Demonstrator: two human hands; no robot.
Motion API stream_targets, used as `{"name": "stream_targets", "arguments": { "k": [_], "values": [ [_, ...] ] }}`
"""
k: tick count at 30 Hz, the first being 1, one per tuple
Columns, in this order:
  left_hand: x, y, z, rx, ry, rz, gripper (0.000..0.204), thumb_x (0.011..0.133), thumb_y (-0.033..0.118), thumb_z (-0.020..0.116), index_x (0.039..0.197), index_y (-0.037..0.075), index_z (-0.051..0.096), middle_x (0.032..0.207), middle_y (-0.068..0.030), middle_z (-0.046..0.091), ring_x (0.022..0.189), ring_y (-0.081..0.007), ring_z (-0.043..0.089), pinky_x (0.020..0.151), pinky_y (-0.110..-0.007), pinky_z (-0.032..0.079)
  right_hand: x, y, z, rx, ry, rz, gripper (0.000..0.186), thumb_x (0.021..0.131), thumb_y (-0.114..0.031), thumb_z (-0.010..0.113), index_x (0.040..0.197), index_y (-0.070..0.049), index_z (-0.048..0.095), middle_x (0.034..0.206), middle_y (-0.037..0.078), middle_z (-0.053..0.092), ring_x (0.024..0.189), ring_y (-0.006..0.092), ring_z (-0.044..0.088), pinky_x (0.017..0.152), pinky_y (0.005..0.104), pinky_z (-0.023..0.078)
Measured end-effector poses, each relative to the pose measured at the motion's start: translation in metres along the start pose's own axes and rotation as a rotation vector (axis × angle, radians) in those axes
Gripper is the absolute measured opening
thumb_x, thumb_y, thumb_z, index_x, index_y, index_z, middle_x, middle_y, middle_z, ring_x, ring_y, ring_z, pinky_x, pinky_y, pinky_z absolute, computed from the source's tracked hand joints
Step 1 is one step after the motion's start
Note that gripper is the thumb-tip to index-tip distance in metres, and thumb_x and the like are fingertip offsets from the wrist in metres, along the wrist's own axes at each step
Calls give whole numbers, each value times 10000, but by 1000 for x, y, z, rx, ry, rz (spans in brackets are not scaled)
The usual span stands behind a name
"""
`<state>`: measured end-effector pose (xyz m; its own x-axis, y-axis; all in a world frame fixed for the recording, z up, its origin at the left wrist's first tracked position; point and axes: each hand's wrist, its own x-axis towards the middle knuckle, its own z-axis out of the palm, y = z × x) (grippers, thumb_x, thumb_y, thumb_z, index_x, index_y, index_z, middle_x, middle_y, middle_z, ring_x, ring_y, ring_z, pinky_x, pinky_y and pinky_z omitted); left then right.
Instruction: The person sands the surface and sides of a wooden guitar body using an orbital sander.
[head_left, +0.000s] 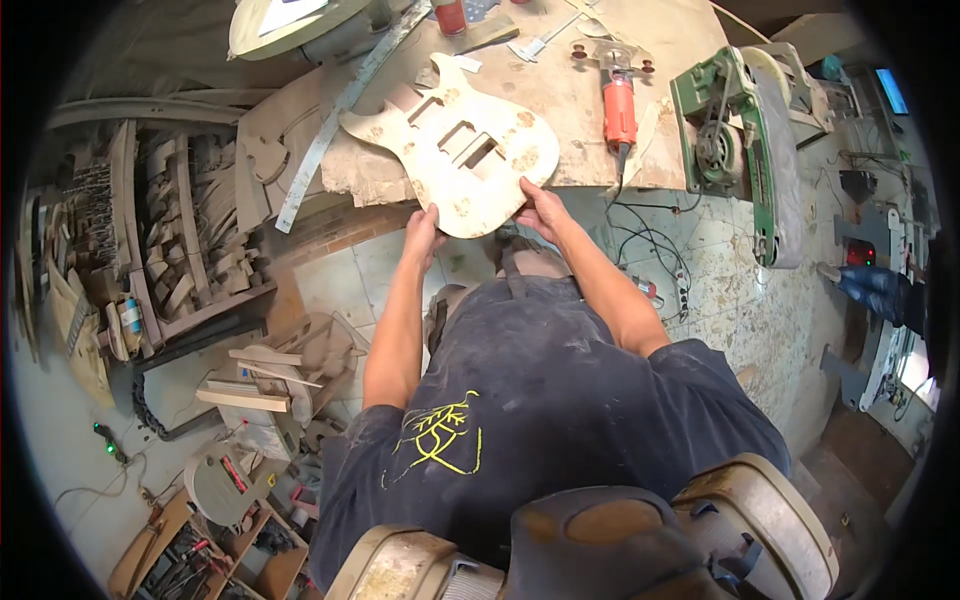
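A pale wooden electric guitar body (440,175), with cut-out cavities and mottled patches, lies over the front part of the worn workbench (620,170), its rounded lower end past the edge. My left hand (424,230) is closed on that lower end at the left. My right hand (538,210) grips its right edge, fingers at the rim. A long metal straightedge (335,135) lies diagonally to the left of the body. A red rotary power tool (620,115) with a clear base lies to its right.
A green belt sander (770,160) stands at the bench's right. Calipers (535,45) and a red cup (449,16) sit behind. A rack of wood offcuts (180,230) is at left, cables (645,240) lie on the floor, and another person's legs (868,285) show far right.
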<state>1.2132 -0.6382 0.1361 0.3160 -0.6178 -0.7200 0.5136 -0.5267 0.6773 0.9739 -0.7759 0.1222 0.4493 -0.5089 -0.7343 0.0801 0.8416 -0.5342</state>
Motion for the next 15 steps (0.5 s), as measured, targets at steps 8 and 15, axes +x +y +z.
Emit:
{"name": "stream_targets", "arguments": {
  "k": [8,15],
  "values": [
    [-59,91,27,139,-205,184,403,1007,443,650,1048,63,526,1028,-135,667,825,-211,716,762,-353,617,-30,-39,28,176,123,-101,679,941,-499,657,1420,-36,523,1397,129,612,1213,294,633,1015,492,526],
    [-36,121,33,-49,-532,247,335,1040,441,600,1065,113,533,1091,-80,676,958,-190,701,852,-393,599,-52,-63,52,369,157,-435,588,922,-413,683,1371,-48,577,1317,106,675,1209,263,635,1022,413,500]
  ]
}}
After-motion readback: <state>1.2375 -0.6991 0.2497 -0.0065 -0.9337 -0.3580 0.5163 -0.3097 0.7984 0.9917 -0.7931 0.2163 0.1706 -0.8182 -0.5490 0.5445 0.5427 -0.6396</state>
